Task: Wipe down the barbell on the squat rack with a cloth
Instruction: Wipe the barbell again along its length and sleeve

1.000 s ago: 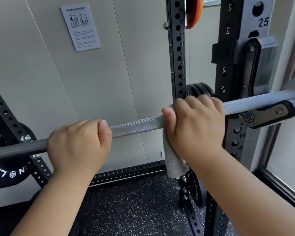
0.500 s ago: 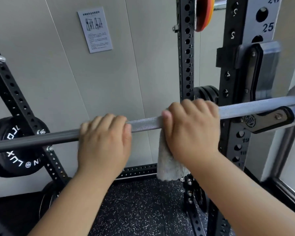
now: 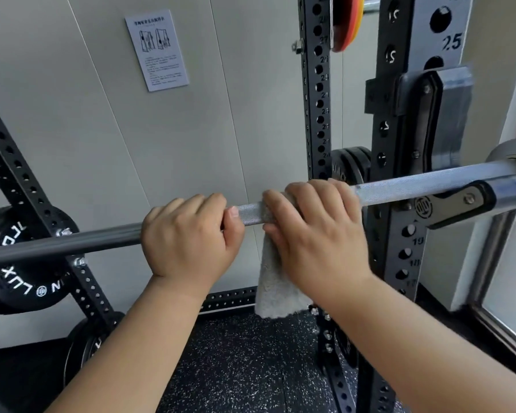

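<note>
A steel barbell point(image 3: 423, 183) runs across the view, rising to the right, and rests in a black J-hook point(image 3: 450, 204) on the rack upright. My left hand point(image 3: 188, 236) is wrapped around the bar's middle. Just to its right, my right hand point(image 3: 313, 231) presses a pale grey cloth point(image 3: 276, 290) over the bar. The cloth's loose end hangs straight down below the bar. The part of the cloth on the bar is mostly hidden under my fingers.
Black perforated rack uprights point(image 3: 318, 93) stand behind the bar and at the right. Black weight plates point(image 3: 21, 278) hang on the left upright. An orange plate point(image 3: 347, 22) sits high up. An instruction sheet point(image 3: 157, 50) is on the wall. Speckled rubber flooring point(image 3: 245, 368) lies below.
My left hand has slid right along the bar until it is almost touching my right hand. The right hand with the cloth has shifted slightly left. The camera view has turned left.
</note>
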`<action>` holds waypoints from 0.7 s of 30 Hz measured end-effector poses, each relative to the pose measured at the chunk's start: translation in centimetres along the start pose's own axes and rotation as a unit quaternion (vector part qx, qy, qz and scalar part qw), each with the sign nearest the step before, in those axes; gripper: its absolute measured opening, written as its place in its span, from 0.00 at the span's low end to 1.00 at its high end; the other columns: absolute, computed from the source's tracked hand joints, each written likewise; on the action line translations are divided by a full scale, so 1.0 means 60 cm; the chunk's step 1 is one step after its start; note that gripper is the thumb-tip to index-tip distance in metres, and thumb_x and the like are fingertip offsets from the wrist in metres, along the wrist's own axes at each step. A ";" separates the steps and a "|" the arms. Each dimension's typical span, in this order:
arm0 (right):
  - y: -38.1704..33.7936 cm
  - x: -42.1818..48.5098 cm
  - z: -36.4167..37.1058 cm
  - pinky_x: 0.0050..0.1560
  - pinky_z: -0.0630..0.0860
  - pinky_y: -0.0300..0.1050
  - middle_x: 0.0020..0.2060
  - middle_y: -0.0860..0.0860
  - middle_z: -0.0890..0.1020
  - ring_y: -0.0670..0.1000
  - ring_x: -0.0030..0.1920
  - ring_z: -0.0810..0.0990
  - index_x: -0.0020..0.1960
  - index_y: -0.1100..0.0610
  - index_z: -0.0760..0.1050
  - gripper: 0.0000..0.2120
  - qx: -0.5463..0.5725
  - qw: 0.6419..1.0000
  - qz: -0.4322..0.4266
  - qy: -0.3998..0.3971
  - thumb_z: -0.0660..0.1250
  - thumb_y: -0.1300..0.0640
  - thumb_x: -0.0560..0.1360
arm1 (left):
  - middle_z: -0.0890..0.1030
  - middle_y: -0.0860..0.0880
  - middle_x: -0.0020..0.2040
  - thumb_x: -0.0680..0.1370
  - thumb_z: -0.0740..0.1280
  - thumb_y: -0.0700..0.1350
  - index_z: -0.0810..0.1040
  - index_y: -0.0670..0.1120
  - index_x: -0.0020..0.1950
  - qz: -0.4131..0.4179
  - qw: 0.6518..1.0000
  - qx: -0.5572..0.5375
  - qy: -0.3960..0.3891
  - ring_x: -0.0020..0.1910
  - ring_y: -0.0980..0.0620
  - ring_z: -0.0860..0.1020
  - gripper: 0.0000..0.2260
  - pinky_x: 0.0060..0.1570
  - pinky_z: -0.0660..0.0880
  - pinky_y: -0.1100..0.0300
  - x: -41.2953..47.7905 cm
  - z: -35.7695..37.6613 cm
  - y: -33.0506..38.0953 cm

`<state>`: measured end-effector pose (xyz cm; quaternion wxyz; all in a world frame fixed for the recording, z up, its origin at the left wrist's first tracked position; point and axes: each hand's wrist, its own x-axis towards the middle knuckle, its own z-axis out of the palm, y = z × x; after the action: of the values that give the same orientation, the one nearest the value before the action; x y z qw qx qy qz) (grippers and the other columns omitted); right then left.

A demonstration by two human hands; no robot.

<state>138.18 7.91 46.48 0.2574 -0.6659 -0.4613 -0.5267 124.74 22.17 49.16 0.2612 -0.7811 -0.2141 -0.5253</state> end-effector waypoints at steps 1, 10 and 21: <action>0.013 0.006 -0.004 0.58 0.73 0.59 0.48 0.52 0.82 0.60 0.49 0.79 0.58 0.53 0.81 0.20 0.005 1.000 -0.023 -0.007 0.56 0.41 0.87 | 0.74 0.48 0.30 0.80 0.59 0.50 0.71 0.48 0.35 -0.001 1.000 -0.003 -0.003 0.30 0.40 0.73 0.15 0.34 0.63 0.53 -0.001 -0.002 0.000; 0.013 0.008 0.005 0.58 0.71 0.59 0.41 0.52 0.80 0.61 0.45 0.78 0.48 0.54 0.80 0.18 -0.014 0.996 0.082 0.029 0.57 0.46 0.86 | 0.74 0.48 0.31 0.82 0.56 0.52 0.72 0.47 0.37 -0.008 1.000 -0.009 -0.021 0.32 0.40 0.73 0.17 0.35 0.64 0.51 -0.002 -0.007 0.001; 0.055 0.015 0.001 0.50 0.72 0.56 0.36 0.50 0.79 0.59 0.40 0.78 0.41 0.52 0.76 0.18 -0.014 0.995 0.095 0.032 0.57 0.47 0.85 | 0.81 0.49 0.47 0.82 0.57 0.54 0.81 0.47 0.54 -0.015 0.995 -0.038 -0.094 0.47 0.40 0.77 0.16 0.53 0.67 0.44 -0.017 -0.021 0.043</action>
<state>141.14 6.83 47.77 0.3117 -0.6927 -0.3805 -0.5275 125.06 19.31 48.16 0.2023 -0.8330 -0.2296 -0.4609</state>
